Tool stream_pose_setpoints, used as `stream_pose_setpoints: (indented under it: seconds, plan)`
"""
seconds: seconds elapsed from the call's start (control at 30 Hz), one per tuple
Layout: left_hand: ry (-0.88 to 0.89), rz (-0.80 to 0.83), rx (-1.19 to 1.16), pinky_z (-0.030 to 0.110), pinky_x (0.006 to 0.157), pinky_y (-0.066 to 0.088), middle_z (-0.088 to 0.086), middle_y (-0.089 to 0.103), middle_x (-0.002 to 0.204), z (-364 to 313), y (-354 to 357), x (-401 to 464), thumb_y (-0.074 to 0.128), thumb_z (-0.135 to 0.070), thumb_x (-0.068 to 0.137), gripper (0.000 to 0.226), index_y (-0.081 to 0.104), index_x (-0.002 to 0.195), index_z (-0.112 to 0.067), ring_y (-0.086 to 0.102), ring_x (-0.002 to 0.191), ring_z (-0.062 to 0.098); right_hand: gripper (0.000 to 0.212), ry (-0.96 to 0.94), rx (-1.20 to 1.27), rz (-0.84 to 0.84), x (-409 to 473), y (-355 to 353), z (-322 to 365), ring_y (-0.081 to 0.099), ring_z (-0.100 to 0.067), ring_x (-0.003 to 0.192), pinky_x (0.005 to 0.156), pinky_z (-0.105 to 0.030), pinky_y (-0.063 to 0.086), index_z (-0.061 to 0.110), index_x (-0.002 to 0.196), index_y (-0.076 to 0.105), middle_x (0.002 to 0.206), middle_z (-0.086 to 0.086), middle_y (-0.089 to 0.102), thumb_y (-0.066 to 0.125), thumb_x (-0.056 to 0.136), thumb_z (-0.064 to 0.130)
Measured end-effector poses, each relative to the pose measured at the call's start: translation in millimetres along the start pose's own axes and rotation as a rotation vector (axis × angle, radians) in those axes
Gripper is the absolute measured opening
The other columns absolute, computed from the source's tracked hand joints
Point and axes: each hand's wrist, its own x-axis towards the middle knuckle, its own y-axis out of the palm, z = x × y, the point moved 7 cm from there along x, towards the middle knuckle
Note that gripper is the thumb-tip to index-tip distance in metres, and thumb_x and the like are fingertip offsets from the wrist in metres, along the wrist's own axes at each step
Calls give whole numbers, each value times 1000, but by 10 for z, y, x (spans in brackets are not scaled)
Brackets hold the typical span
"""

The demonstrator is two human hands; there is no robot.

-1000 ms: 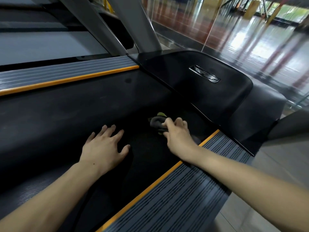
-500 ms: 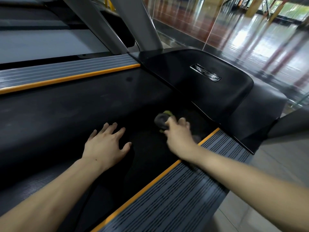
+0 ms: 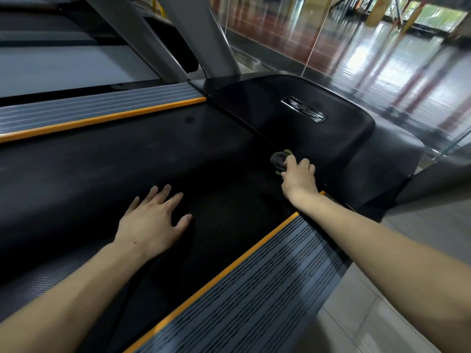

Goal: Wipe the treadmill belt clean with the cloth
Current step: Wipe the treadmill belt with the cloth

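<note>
The black treadmill belt runs across the middle of the view. My right hand grips a bunched dark grey cloth with a yellow-green edge, held against the belt's front end just under the black motor cover. Most of the cloth is hidden under my fingers. My left hand rests flat on the belt with its fingers spread, well to the left of the cloth.
Grey ribbed side rails with orange edging flank the belt: one on the far side, one near me. Grey uprights rise behind the motor cover. A glass panel and glossy floor lie beyond.
My right hand has pushed the cloth forward along the belt, up to the motor cover. My left hand has stayed flat on the belt.
</note>
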Motion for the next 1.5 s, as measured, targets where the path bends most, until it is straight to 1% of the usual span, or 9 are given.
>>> stream_pose_setpoints:
  seconds: [0.2,0.27,0.43,0.6,0.73,1.03,1.13,1.3,1.5]
  plan:
    - [-10,-3,9,47,125,9,-6,8,167,-16,4,-29,33,-67,95,69,19,156,-38,-1,154,17,36,96,63,92,-203,-13,264,38,-38,114,93,-47,46,19,120,37,126,-22,37,56,90,9]
    - [-11,-6,7,48,124,9,-5,8,167,-19,10,-26,35,-65,96,68,19,156,-37,-1,154,18,44,-7,37,102,-504,43,600,40,-39,110,90,-46,43,18,126,36,123,-21,38,58,88,12]
    - [-1,-46,-17,47,125,8,-4,10,167,-8,33,-100,36,-63,96,66,23,156,-37,-1,154,19,24,-382,168,85,-1114,57,1134,40,-32,104,84,-45,47,20,117,42,115,-14,41,55,97,21]
    - [-9,-87,-6,46,124,11,-4,17,166,2,14,-273,34,-63,96,62,28,154,-39,3,154,23,27,-161,44,12,-462,-65,433,45,-37,104,84,-45,48,17,121,46,112,-17,44,53,95,24]
    - [-30,-105,-5,46,124,14,-4,19,165,57,19,-446,33,-62,96,60,29,152,-40,6,154,23,27,-43,32,78,-510,-67,517,44,-39,105,86,-44,44,18,125,38,118,-23,43,47,100,27]
    - [-33,-122,24,43,122,19,-4,22,164,141,42,-564,37,-57,97,59,31,152,-38,11,153,22,31,-458,233,253,-1634,-51,1562,41,-30,108,92,-41,47,25,126,42,116,-11,42,55,99,32]
    - [-49,-128,25,42,122,20,-4,24,164,202,28,-643,38,-56,97,58,32,152,-37,12,153,22,29,-459,227,197,-1423,-58,1460,41,-30,109,91,-40,47,24,125,47,112,-9,43,57,98,28]
    - [-73,-116,12,42,123,17,-4,22,164,325,19,-789,36,-55,98,58,32,153,-37,10,154,21,33,-146,210,100,-997,-23,1315,44,-39,114,93,-44,44,22,130,48,122,-19,44,55,99,27]
    - [-115,-135,24,43,123,14,-6,22,164,630,-72,-784,32,-56,98,57,30,152,-39,8,154,20,38,-363,230,149,-1448,33,1733,43,-32,112,95,-39,46,25,136,49,118,-14,45,55,99,31]
